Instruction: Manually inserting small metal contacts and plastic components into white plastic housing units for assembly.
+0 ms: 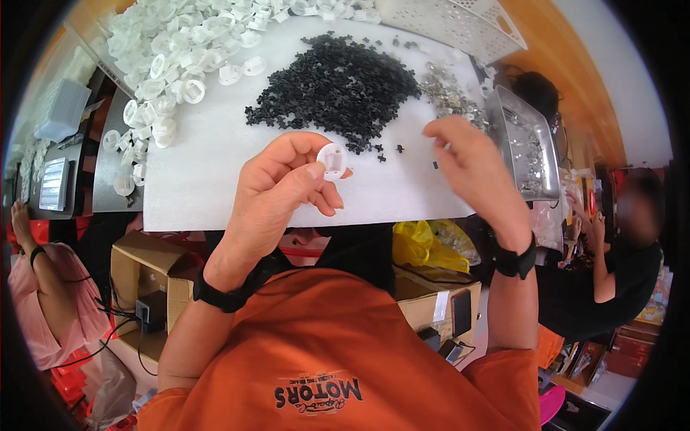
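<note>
My left hand [280,183] pinches a white round plastic part [333,161] between thumb and fingers, its recessed face turned up. My right hand [474,161] hovers over the right side of the white work surface [215,190], its fingers loosely bent and apart. Nothing shows between them, though they are slightly blurred. Beyond my hands lies a large heap of small black cross-shaped pieces [338,90]. A pile of small metal pieces [449,93] spreads just past my right hand. One loose black piece [400,149] lies between the hands.
Many white round parts [180,57] are heaped at the far left. A metal tray [546,169] with small pieces stands right, and a white perforated basket [460,29] at the back. Below the table are cardboard boxes [144,266] and a yellow bag [424,244]. People sit on both sides.
</note>
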{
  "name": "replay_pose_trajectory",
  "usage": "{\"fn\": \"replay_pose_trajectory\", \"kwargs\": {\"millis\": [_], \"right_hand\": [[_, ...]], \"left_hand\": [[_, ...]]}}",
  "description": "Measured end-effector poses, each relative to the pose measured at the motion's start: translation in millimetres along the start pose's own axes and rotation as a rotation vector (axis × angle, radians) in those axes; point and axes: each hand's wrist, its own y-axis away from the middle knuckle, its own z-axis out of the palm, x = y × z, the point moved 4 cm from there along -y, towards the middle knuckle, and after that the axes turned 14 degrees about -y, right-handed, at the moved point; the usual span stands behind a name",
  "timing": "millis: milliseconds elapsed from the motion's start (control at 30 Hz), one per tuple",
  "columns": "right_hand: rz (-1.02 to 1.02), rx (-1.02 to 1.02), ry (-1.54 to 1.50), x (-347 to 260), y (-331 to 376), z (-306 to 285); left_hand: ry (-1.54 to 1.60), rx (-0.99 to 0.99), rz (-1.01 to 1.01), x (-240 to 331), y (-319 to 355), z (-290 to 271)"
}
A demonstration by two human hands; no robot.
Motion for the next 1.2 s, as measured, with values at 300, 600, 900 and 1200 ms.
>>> {"fn": "replay_pose_trajectory", "kwargs": {"millis": [300,600,900,1200], "right_hand": [[0.317,-0.035,0.203,14.1,18.0,-33.2],[0.197,-0.021,0.204,11.9,14.2,-23.5],[0.059,0.066,-0.020,6.4,4.0,-18.8],[0.175,0.017,0.096,8.8,-2.1,-15.0]], "left_hand": [[0.003,0.030,-0.030,-0.1,-1.2,3.7],[-0.076,0.020,-0.018,-0.7,-1.7,3.3],[-0.051,0.030,-0.021,-1.4,-1.4,2.6],[-0.026,0.025,-0.025,-0.3,-0.4,2.2]]}}
